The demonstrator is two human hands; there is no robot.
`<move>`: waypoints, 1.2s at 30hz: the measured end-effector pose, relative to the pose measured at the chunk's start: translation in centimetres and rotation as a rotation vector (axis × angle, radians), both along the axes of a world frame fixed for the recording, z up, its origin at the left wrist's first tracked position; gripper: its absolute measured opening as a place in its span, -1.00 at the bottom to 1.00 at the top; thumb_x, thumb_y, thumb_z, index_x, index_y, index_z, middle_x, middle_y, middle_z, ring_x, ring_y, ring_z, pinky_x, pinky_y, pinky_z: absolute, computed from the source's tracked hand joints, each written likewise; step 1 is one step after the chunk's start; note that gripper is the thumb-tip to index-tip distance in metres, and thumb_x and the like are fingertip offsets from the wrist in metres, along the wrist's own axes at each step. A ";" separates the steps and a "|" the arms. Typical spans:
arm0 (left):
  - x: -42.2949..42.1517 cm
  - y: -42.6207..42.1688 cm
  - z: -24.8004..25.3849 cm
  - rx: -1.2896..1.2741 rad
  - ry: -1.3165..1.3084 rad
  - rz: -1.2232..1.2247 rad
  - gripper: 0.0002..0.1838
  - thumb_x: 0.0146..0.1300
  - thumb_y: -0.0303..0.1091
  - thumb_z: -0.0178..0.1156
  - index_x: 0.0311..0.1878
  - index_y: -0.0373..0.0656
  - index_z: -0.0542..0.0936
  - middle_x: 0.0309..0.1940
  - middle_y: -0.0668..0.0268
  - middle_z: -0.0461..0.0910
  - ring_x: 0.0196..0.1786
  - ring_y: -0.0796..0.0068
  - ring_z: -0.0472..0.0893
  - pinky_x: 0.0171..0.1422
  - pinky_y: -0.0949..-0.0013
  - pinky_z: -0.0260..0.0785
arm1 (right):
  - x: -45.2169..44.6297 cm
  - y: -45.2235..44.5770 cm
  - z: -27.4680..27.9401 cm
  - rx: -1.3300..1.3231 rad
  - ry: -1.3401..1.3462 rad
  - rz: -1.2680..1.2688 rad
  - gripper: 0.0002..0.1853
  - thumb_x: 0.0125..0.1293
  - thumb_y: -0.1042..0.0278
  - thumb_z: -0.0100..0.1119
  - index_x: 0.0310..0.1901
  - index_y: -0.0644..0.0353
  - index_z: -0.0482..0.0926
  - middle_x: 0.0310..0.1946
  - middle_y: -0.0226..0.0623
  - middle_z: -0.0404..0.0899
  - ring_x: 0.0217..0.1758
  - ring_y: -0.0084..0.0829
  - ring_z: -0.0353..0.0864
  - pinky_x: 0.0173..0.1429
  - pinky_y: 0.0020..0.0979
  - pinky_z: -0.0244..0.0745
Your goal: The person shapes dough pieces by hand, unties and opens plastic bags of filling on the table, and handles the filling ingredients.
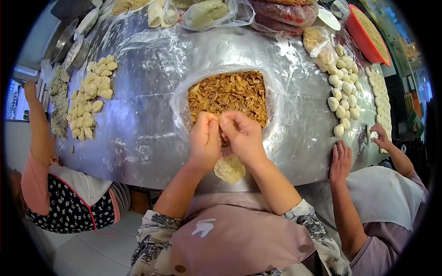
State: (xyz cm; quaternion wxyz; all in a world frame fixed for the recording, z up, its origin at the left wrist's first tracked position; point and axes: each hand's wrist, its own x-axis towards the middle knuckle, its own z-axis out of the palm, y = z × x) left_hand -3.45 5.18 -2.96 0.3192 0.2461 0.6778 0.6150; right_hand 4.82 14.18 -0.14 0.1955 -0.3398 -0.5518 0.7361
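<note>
My left hand (pixel 205 138) and my right hand (pixel 243 138) meet at the near edge of a tray of brown chopped filling (pixel 228 94). Thumbs and fingertips of both are pinched together, almost touching. Whatever lies between them is hidden by the fingers. Clear plastic sheeting (pixel 180 99) lines the tray and spreads over its rim. Just below my hands, a flat round dough wrapper (pixel 229 169) lies near the front edge of the metal table.
Dough pieces (pixel 85 110) are heaped on the left, dough balls (pixel 344 92) on the right. Bagged dough (pixel 207 14) and a red basin (pixel 368 34) stand at the back. One co-worker's arm (pixel 39 119) is at left; another's hands (pixel 340 161) are at right.
</note>
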 end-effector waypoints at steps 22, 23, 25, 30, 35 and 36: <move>-1.1 0.1 -0.5 -0.041 0.184 0.202 -0.87 0.48 -0.39 0.12 -0.19 -0.27 0.50 -0.50 0.35 0.48 -0.45 0.58 0.41 -0.35 0.40 0.31 | 1.8 0.6 -0.1 0.807 -0.153 0.157 -0.89 0.25 0.41 0.31 -0.21 0.18 0.70 -0.37 -0.13 0.67 -0.27 -0.06 0.65 -0.12 -0.17 0.57; -1.8 0.0 -0.3 -0.059 0.214 0.232 -0.87 0.44 -0.40 0.16 -0.20 -0.27 0.52 -0.49 0.32 0.48 -0.45 0.53 0.42 -0.34 0.37 0.32 | 2.0 0.7 -0.1 0.832 -0.152 0.178 -0.91 0.24 0.42 0.30 -0.24 0.18 0.70 -0.38 -0.14 0.67 -0.26 -0.03 0.64 -0.10 -0.14 0.56; -2.0 0.1 0.7 -0.090 0.335 0.202 -0.87 0.36 -0.42 0.25 -0.25 -0.27 0.55 -0.49 0.28 0.49 -0.46 0.47 0.44 -0.33 0.35 0.33 | 2.0 1.4 0.1 0.912 -0.151 0.161 -0.88 0.24 0.44 0.30 -0.19 0.16 0.69 -0.30 -0.15 0.66 -0.15 -0.04 0.62 -0.01 -0.14 0.53; -1.1 0.1 2.7 -0.177 0.519 0.049 -0.89 0.20 -0.46 0.38 -0.38 -0.25 0.64 -0.50 0.32 0.47 -0.47 0.51 0.41 -0.35 0.42 0.30 | 1.5 5.7 -0.5 1.077 -0.383 -0.004 -0.81 0.27 0.42 0.27 -0.08 0.12 0.67 -0.11 -0.15 0.63 0.00 -0.05 0.59 0.06 -0.12 0.52; -1.1 0.1 1.5 -0.179 0.657 -0.056 -0.91 0.27 -0.44 0.33 -0.25 -0.27 0.69 -0.46 0.31 0.49 -0.45 0.54 0.44 -0.34 0.44 0.31 | -0.1 8.1 -1.3 1.137 -0.720 0.069 -0.83 0.32 0.33 0.22 -0.11 0.14 0.68 -0.15 -0.11 0.62 -0.03 -0.03 0.61 0.03 -0.08 0.53; -0.8 0.3 1.8 -0.165 0.635 -0.054 -0.90 0.29 -0.44 0.31 -0.22 -0.27 0.70 -0.45 0.31 0.50 -0.44 0.54 0.46 -0.33 0.44 0.32 | -0.5 8.4 -1.4 1.123 -0.755 0.097 -0.83 0.32 0.32 0.21 -0.12 0.15 0.68 -0.16 -0.10 0.62 -0.04 -0.03 0.62 0.03 -0.08 0.53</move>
